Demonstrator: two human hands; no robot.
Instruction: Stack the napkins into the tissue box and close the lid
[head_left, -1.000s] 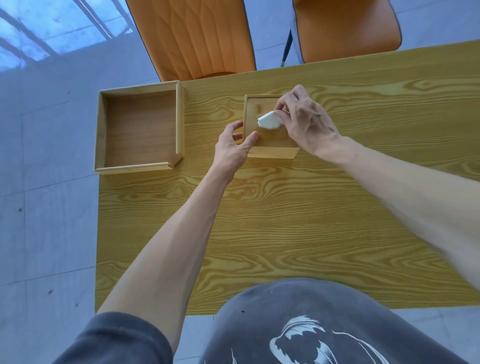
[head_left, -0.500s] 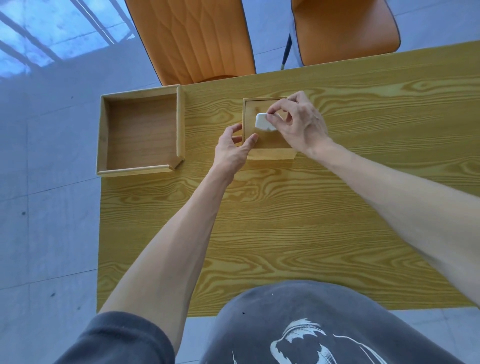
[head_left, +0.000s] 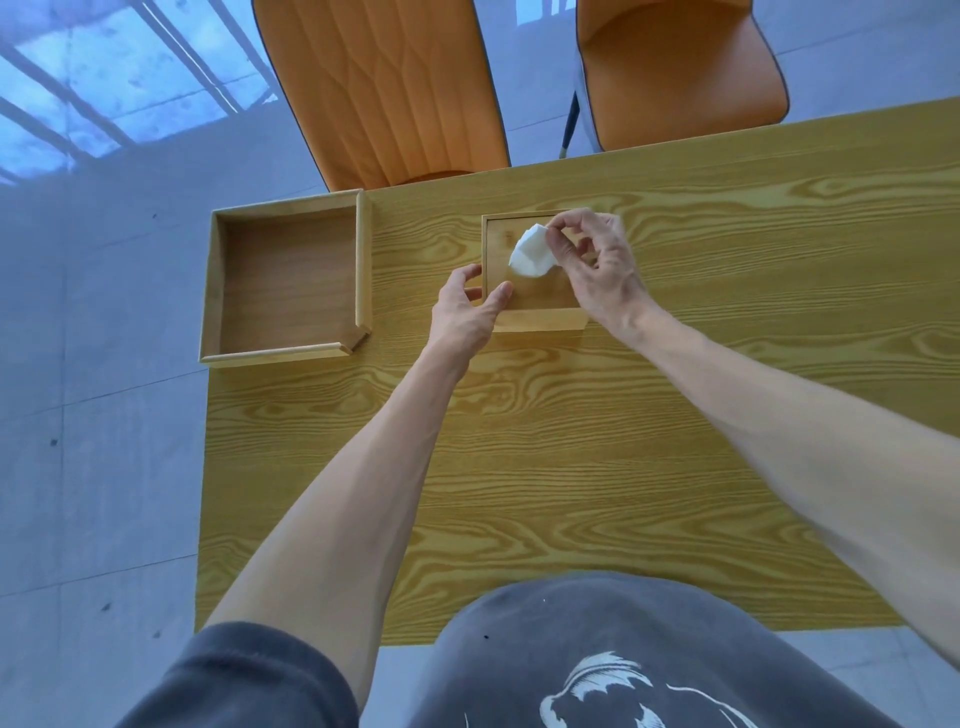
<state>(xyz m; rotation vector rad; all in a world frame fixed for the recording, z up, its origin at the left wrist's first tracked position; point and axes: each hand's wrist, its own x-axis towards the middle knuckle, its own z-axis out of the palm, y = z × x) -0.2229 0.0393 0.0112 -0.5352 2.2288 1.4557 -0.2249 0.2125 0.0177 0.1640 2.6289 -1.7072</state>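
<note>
A small wooden tissue box (head_left: 535, 306) with its lid on stands near the table's far middle. A white napkin (head_left: 531, 251) sticks up from the top of the box. My right hand (head_left: 597, 267) pinches the napkin's upper edge between thumb and fingers. My left hand (head_left: 465, 312) rests against the box's front left corner, thumb on top and fingers on the left side. The right half of the box top is hidden under my right hand.
A larger empty wooden tray (head_left: 285, 283) with one low open corner lies at the table's far left edge. Two orange chairs (head_left: 384, 88) stand behind the yellow wooden table (head_left: 571, 441). The table's left edge drops to a grey tiled floor.
My right hand has drawn the napkin further up and out, so more white shows above the box top. My left hand has stayed at the box's corner.
</note>
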